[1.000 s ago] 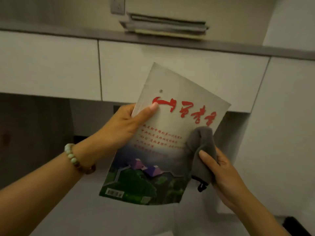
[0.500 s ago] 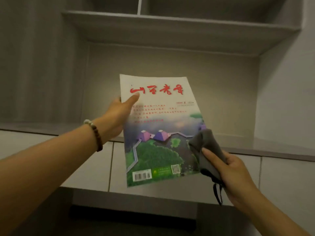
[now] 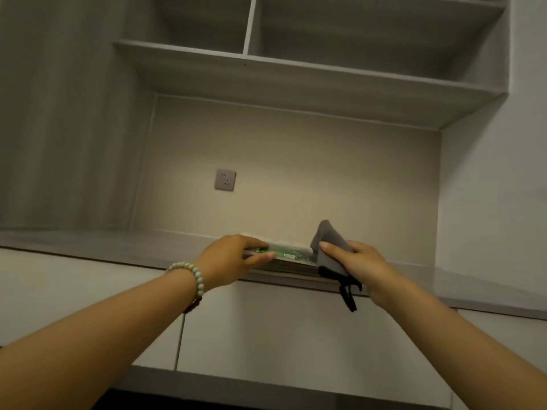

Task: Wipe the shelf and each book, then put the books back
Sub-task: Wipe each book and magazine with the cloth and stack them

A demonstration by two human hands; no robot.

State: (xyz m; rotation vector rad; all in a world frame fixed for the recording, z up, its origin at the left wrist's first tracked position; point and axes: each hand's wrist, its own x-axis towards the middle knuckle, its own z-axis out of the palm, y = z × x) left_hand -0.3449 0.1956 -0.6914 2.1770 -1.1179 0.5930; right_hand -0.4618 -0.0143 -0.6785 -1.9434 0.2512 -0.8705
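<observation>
On the grey shelf [image 3: 88,244], near its front edge, a flat stack of magazines [image 3: 296,266] lies against the pale back wall, and the green-covered magazine [image 3: 288,253] sits on top of it. The left hand [image 3: 231,258] is right on that top copy, with one digit laid over the cover, another curled along the edge beneath, and the left end of the magazine pinched between them. A beaded bracelet [image 3: 192,275] circles that wrist. Over on the other side, the right hand [image 3: 364,264] grips a bunched grey cloth [image 3: 328,241]. The thumb presses across the fabric and the fingers wrap behind it. The cloth stands up in a peak just at the right end of the stack and touches it there. A black loop [image 3: 349,294] dangles from the cloth below the shelf edge. The two hands sit apart, one at each end of the stack. A wall socket [image 3: 225,179] shows on the back wall above and to the left. An upper shelf [image 3: 296,81] spans overhead, with a vertical divider [image 3: 250,25] rising from it. White drawer fronts [image 3: 266,327] run under the shelf.
</observation>
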